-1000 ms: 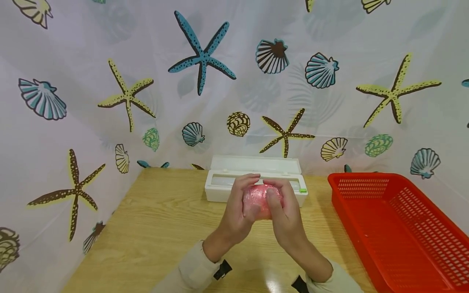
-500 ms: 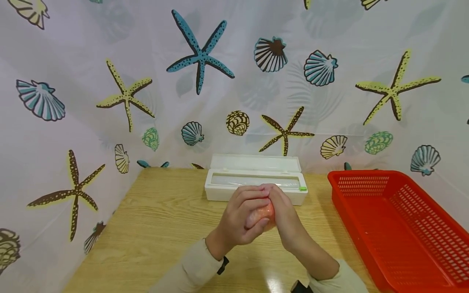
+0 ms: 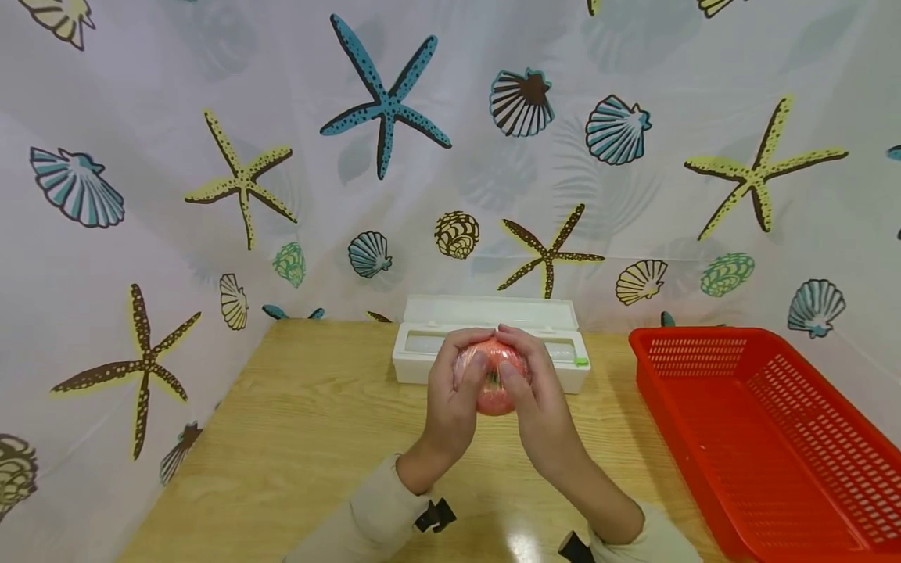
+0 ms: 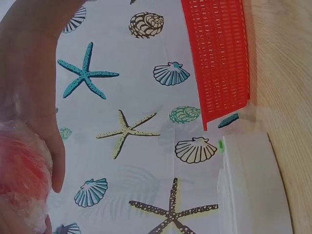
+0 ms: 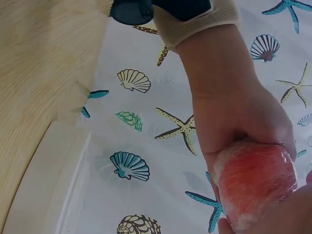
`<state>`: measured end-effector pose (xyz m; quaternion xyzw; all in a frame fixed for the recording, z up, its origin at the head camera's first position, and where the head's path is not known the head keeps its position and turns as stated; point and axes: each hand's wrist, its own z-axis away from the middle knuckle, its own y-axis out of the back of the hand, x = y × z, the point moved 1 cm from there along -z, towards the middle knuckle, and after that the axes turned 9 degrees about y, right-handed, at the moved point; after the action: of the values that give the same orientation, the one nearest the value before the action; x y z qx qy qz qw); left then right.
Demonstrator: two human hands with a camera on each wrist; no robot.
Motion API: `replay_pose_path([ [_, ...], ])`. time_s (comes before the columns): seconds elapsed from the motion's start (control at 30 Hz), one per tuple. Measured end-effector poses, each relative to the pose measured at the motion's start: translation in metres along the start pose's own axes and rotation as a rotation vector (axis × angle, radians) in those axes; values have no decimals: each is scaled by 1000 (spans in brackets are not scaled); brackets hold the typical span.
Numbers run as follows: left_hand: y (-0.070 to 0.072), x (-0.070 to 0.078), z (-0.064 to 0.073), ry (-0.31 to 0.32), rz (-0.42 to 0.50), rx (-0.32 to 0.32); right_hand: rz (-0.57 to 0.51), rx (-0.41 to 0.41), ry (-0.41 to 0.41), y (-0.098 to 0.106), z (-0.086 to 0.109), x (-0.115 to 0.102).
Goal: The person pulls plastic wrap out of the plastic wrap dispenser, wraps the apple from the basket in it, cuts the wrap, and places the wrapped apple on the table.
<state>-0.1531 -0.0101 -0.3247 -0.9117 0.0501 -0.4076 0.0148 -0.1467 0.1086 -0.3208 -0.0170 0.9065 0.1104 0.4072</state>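
Observation:
Both hands hold a round red fruit (image 3: 495,400) wrapped tightly in clear cling film, above the table. Green shows at its middle; whether it is a tomato or an apple I cannot tell. My left hand (image 3: 450,403) curls round its left side and my right hand (image 3: 552,414) round its right. Both thumbs press on the near face. Wrinkled film glints over the red fruit (image 5: 256,180) in the right wrist view. Behind the hands stands a white cling film dispenser (image 3: 415,371) with its lid (image 3: 493,312) raised and a film roll (image 3: 425,345) inside.
A red plastic basket (image 3: 693,337) with mesh walls stands on the right of the wooden table (image 3: 303,422). A green slider (image 3: 581,361) sits at the dispenser's right end. A curtain (image 3: 436,164) printed with shells and starfish hangs behind and at the sides.
My hands have turned the wrapped fruit between them. Half a second ago they covered most of it, lower down; now they are slightly higher, with both thumbs on its green-centred face.

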Motion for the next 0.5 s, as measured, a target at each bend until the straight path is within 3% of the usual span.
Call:
replay_pose_path([
  [0.1, 0, 2, 0, 91, 59, 5, 111, 36, 121, -5, 0, 4],
  [0.23, 0, 2, 0, 59, 64, -8, 196, 106, 205, -12, -3, -5],
  [0.37, 0, 0, 2, 24, 76, -22, 229, 137, 239, -19, -5, -17],
  [0.5, 2, -2, 3, 15, 61, -55, 229, 130, 232, -18, -3, -7],
])
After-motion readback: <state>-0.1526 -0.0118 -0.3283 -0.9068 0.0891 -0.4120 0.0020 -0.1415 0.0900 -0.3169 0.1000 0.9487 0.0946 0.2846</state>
